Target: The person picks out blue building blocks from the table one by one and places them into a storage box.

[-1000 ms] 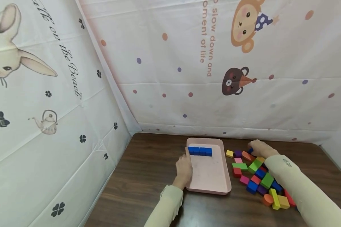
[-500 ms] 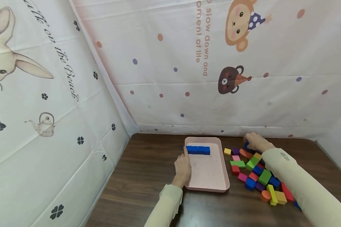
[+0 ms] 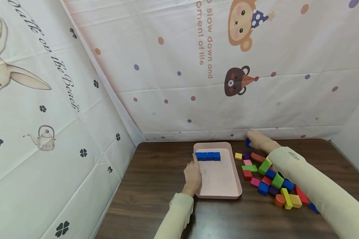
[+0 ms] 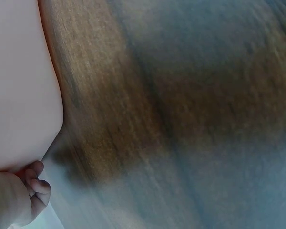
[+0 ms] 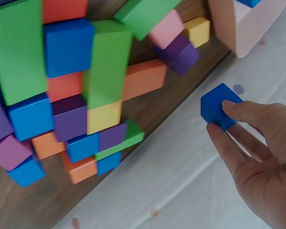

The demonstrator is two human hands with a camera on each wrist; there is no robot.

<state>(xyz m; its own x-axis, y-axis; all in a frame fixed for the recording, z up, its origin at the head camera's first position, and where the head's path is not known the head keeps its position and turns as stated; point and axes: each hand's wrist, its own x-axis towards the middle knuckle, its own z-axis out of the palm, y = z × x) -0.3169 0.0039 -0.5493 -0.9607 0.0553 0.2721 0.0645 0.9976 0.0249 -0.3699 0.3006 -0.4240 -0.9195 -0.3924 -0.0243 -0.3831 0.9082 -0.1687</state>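
Note:
My right hand (image 3: 258,140) holds a blue block (image 5: 218,106) between thumb and fingertips, raised beyond the loose blocks near the table's back edge. In the head view, a pink tray (image 3: 219,186) bears a short row of blue blocks (image 3: 207,156) near its far end. My left hand (image 3: 192,175) lies over the tray's left rim, its index finger extended to the left end of that row. The left wrist view shows loosely curled fingers (image 4: 39,187) beside the tray's edge; the index fingertip is outside that view.
Right of the tray lies a pile of coloured blocks (image 3: 277,181) on the brown wooden table (image 3: 155,179), partly behind my right sleeve. A small yellow block (image 3: 238,156) sits closest to the tray. Printed cloth walls (image 3: 167,116) stand behind and left.
My right hand has lifted the blue block from the pile's far side and moved it left towards the tray. The left hand stays by the row. The head view has shifted slightly.

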